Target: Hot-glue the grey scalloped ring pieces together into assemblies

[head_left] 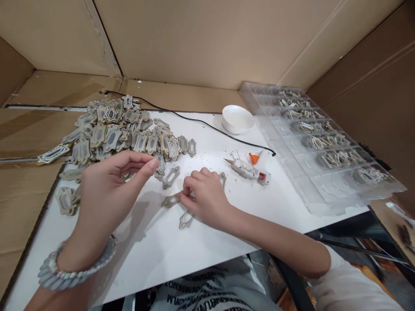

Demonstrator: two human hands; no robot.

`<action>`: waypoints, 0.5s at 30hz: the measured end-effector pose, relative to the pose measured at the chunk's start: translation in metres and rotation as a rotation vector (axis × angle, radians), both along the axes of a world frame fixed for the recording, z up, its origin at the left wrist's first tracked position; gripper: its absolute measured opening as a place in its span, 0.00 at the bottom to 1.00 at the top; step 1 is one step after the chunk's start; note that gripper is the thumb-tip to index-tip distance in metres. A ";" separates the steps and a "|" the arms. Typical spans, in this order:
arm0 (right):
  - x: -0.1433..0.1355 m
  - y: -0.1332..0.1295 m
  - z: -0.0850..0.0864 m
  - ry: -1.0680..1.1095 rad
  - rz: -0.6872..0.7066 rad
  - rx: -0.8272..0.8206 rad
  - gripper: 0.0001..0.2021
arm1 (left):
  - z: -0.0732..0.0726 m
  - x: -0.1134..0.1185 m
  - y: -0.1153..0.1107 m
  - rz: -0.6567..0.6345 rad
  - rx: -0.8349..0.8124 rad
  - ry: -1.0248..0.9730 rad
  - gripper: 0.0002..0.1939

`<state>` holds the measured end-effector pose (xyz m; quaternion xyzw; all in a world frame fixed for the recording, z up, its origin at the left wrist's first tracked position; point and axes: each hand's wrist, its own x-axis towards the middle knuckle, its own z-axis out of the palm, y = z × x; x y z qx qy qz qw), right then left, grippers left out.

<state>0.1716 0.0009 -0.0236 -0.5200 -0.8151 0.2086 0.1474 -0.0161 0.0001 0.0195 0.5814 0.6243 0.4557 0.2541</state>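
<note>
My left hand point(112, 185) is raised over the left part of the white table, thumb and fingertips pinched together; what they hold, if anything, is too small to name. My right hand point(205, 194) rests low near the middle, its finger and thumb closed on a grey ornate frame piece point(170, 200). Another frame piece point(186, 220) lies just below that hand, partly covered by it. One more piece point(171, 177) lies between the two hands. A large heap of similar frame pieces point(112, 137) spreads behind my left hand.
A white bowl point(237, 119) stands at the back beside a black cable point(188, 117). A small glue-gun-like tool point(248, 170) lies right of my right hand, near an orange piece point(253, 159). A clear compartment tray point(311, 177) with small parts fills the right side; cardboard walls surround the table.
</note>
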 end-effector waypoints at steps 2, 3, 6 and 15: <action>0.001 0.001 -0.001 -0.019 0.005 0.032 0.10 | 0.000 0.000 0.000 -0.021 -0.006 -0.019 0.07; 0.002 0.001 -0.001 -0.023 0.011 0.048 0.10 | -0.001 0.000 0.001 -0.030 -0.011 -0.025 0.07; 0.005 0.002 0.000 0.011 0.026 0.095 0.09 | -0.004 -0.002 0.003 -0.062 -0.005 -0.007 0.09; 0.011 0.024 0.012 0.539 0.058 0.053 0.05 | -0.012 0.005 0.005 -0.270 -0.102 -0.012 0.12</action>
